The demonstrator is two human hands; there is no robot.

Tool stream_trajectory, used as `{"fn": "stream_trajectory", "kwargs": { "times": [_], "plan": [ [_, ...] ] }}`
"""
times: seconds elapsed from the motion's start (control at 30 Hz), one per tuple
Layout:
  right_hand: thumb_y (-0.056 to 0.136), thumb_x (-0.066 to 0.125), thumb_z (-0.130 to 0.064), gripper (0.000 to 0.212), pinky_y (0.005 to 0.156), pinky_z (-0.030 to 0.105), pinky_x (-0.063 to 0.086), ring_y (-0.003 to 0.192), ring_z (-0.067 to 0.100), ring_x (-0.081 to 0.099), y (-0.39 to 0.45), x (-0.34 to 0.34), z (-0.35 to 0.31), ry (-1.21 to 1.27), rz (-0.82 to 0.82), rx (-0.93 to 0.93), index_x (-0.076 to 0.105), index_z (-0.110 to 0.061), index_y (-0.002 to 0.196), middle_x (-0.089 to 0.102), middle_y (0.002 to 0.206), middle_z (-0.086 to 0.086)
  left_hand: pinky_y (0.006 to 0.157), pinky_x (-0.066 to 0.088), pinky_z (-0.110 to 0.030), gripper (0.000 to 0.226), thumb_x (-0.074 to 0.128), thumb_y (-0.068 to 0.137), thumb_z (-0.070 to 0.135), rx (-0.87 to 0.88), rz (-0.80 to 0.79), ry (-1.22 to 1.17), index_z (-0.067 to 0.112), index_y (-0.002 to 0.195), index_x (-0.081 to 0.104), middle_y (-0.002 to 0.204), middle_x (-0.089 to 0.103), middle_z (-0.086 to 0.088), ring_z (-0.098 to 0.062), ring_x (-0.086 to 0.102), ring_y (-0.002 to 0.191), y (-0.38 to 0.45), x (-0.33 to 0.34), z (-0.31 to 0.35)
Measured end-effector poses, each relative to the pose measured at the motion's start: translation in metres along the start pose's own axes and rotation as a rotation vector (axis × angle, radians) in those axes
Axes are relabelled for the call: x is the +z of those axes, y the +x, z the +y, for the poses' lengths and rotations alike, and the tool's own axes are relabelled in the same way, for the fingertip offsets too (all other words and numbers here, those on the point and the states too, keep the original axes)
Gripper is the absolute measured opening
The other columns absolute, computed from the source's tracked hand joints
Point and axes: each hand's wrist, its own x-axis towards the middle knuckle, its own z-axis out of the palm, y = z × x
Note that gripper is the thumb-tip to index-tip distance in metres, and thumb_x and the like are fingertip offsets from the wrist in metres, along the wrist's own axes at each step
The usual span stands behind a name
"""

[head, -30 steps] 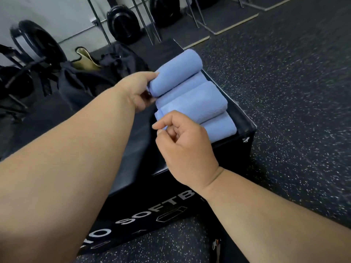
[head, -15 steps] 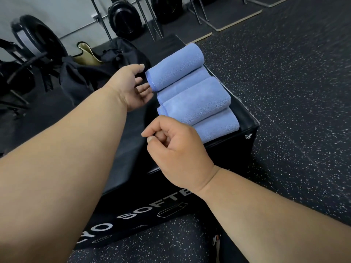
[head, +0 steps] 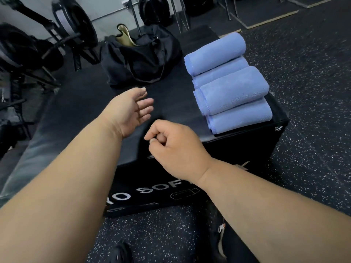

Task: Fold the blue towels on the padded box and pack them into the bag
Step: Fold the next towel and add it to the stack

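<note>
Several folded blue towels [head: 229, 86] lie in a row along the right side of the black padded box [head: 171, 99]. A black bag [head: 140, 57] sits unzipped on the floor behind the box's far edge. My left hand [head: 131, 111] hovers over the box top with fingers relaxed and spread, holding nothing, well left of the towels. Over the box's near edge my right hand [head: 174, 149] has its fingers curled, thumb against forefinger, with nothing visible in it. Neither hand touches a towel.
Weight plates [head: 76, 21] and black gym frames [head: 28, 54] stand at the back left. A second plate [head: 153, 8] leans at the back centre. Speckled rubber flooring [head: 307, 92] surrounds the box. A wooden-edged mat [head: 266, 18] lies at the far right.
My left hand let go of the far towel's end and drew back to the left with fingers open. My right hand pulled back from the towels toward the box's near edge.
</note>
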Motion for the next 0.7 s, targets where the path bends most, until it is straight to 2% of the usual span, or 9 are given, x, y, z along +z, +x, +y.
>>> {"fn": "stream_trajectory", "kwargs": {
  "times": [0.1, 0.2, 0.33, 0.43, 0.5, 0.57, 0.6, 0.63, 0.7],
  "plan": [
    [0.088, 0.064, -0.018, 0.01, 0.071, 0.034, 0.051, 0.066, 0.01, 0.053, -0.005, 0.019, -0.008, -0.05, -0.095, -0.015, 0.067, -0.027, 0.089, 0.056, 0.059, -0.013, 0.093, 0.054, -0.033, 0.023, 0.059, 0.103, 0.035, 0.029, 0.115, 0.004, 0.024, 0.122, 0.064, 0.11, 0.074, 0.001, -0.016, 0.068, 0.099, -0.033, -0.058, -0.032],
    [0.09, 0.061, -0.018, 0.012, 0.073, 0.031, 0.05, 0.066, 0.007, 0.055, -0.013, 0.043, -0.02, -0.086, -0.206, -0.028, 0.066, -0.029, 0.09, 0.058, 0.06, -0.017, 0.089, 0.053, -0.031, 0.032, 0.068, 0.09, 0.04, 0.041, 0.264, 0.015, 0.025, 0.118, 0.066, 0.114, 0.075, 0.001, -0.015, 0.07, 0.102, -0.07, -0.118, -0.072],
    [0.095, 0.058, -0.018, 0.015, 0.069, 0.03, 0.05, 0.064, 0.011, 0.059, -0.027, 0.088, -0.038, -0.108, -0.373, -0.043, 0.066, -0.03, 0.093, 0.064, 0.062, -0.007, 0.089, 0.051, -0.031, 0.008, 0.062, 0.103, 0.028, 0.026, 0.457, 0.069, 0.023, 0.108, 0.067, 0.115, 0.074, -0.002, -0.016, 0.068, 0.104, -0.12, -0.205, -0.141],
    [0.096, 0.059, -0.02, 0.014, 0.07, 0.033, 0.052, 0.065, 0.013, 0.061, -0.04, 0.129, -0.052, -0.129, -0.479, -0.032, 0.067, -0.031, 0.095, 0.067, 0.066, -0.004, 0.074, 0.045, -0.027, 0.005, 0.063, 0.104, 0.02, -0.007, 0.543, 0.078, 0.018, 0.106, 0.067, 0.101, 0.07, -0.006, -0.016, 0.06, 0.086, -0.157, -0.273, -0.189],
    [0.097, 0.059, -0.022, 0.014, 0.069, 0.036, 0.054, 0.064, 0.014, 0.062, -0.051, 0.16, -0.06, -0.143, -0.552, -0.026, 0.068, -0.032, 0.095, 0.069, 0.069, -0.003, 0.06, 0.039, -0.022, 0.004, 0.064, 0.103, 0.017, -0.061, 0.595, 0.123, 0.018, 0.101, 0.066, 0.086, 0.064, -0.002, -0.013, 0.052, 0.071, -0.184, -0.316, -0.214],
    [0.098, 0.058, -0.024, 0.014, 0.068, 0.039, 0.055, 0.061, 0.014, 0.062, -0.065, 0.19, -0.066, -0.163, -0.626, -0.026, 0.067, -0.034, 0.095, 0.069, 0.068, -0.005, 0.046, 0.034, -0.019, 0.018, 0.063, 0.103, 0.016, -0.141, 0.636, 0.166, 0.02, 0.085, 0.06, 0.068, 0.056, 0.003, -0.013, 0.044, 0.06, -0.21, -0.356, -0.241],
    [0.099, 0.057, -0.025, 0.015, 0.068, 0.039, 0.056, 0.059, 0.012, 0.062, -0.073, 0.205, -0.068, -0.165, -0.664, -0.021, 0.067, -0.035, 0.095, 0.068, 0.066, -0.008, 0.043, 0.032, -0.018, 0.027, 0.063, 0.103, 0.015, -0.177, 0.645, 0.189, 0.021, 0.078, 0.056, 0.062, 0.052, 0.005, -0.014, 0.041, 0.057, -0.222, -0.375, -0.255],
    [0.1, 0.057, -0.025, 0.015, 0.067, 0.038, 0.055, 0.057, 0.01, 0.061, -0.08, 0.22, -0.069, -0.167, -0.707, -0.015, 0.066, -0.036, 0.097, 0.067, 0.065, -0.011, 0.045, 0.033, -0.02, 0.031, 0.064, 0.102, 0.016, -0.219, 0.664, 0.21, 0.022, 0.074, 0.053, 0.062, 0.051, 0.006, -0.015, 0.04, 0.058, -0.235, -0.394, -0.269],
    [0.101, 0.058, -0.027, 0.014, 0.067, 0.035, 0.055, 0.055, 0.008, 0.06, -0.093, 0.249, -0.073, -0.168, -0.788, 0.003, 0.066, -0.038, 0.099, 0.067, 0.065, -0.013, 0.058, 0.039, -0.027, 0.022, 0.065, 0.102, 0.02, -0.319, 0.706, 0.207, 0.023, 0.081, 0.057, 0.076, 0.055, 0.002, -0.019, 0.046, 0.071, -0.261, -0.431, -0.295]
  ]
}}
